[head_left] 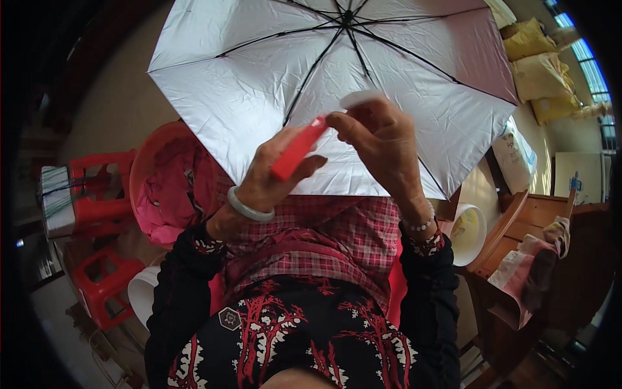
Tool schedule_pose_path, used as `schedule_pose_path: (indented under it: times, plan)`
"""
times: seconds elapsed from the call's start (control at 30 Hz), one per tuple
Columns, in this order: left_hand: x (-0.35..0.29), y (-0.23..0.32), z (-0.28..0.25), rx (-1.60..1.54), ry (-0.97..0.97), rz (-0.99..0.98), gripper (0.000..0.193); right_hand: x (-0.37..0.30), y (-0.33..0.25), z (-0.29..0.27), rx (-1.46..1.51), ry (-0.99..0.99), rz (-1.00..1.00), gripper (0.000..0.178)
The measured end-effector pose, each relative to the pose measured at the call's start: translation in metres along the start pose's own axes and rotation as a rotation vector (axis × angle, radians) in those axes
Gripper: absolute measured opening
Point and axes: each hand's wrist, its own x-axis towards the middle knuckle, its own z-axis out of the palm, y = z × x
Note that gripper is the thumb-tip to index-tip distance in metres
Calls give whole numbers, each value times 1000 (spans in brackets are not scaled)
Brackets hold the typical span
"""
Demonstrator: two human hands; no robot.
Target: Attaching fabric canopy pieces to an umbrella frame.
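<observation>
My left hand [271, 162], with a pale bangle on its wrist, is closed around a flat red oblong object [298, 150]. Its kind is not clear; a small pale spot shows at its upper end. Beside that end my right hand [383, 146] has its fingers curled, the thumb and fingertips close to the red object. A white rounded thing [361, 98], smeared by motion, appears at the right hand's fingers. Behind both hands an open umbrella [395, 65] shows its silvery inside and black ribs. Its lower edge lies over my checked red lap [311, 223].
Left of me stand a red basin [139, 175] with pink cloth [172, 207], red stools [103, 285] and a white bucket [144, 292]. To the right are another white bucket [470, 233], a wooden piece of furniture [518, 227] with cloths, and several yellowish sacks [544, 78].
</observation>
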Motion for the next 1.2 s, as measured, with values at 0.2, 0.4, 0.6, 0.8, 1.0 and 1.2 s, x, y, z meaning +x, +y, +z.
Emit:
schedule_pose_path:
  times: [0.2, 0.4, 0.6, 0.8, 1.0, 1.2]
  plan:
    - [21, 25, -7, -263, 25, -392, 51, -4, 4, 19, -63, -183, -174, 33]
    - [84, -15, -22, -158, -487, -173, 54, 26, 39, -4, -238, -149, -18, 28]
    - [149, -102, -45, 1056, -322, -101, 31, 77, 66, -71, 248, 71, 230, 27]
    - [158, -127, -35, 1040, -336, -199, 27, 114, 128, -81, 136, 86, 296, 26]
    - [193, -127, -63, 1393, -25, -50, 26, 112, 184, -44, 570, 103, 363, 25]
    - [194, -139, 5, 799, -237, -341, 24, 104, 169, -2, 753, 238, 377, 22]
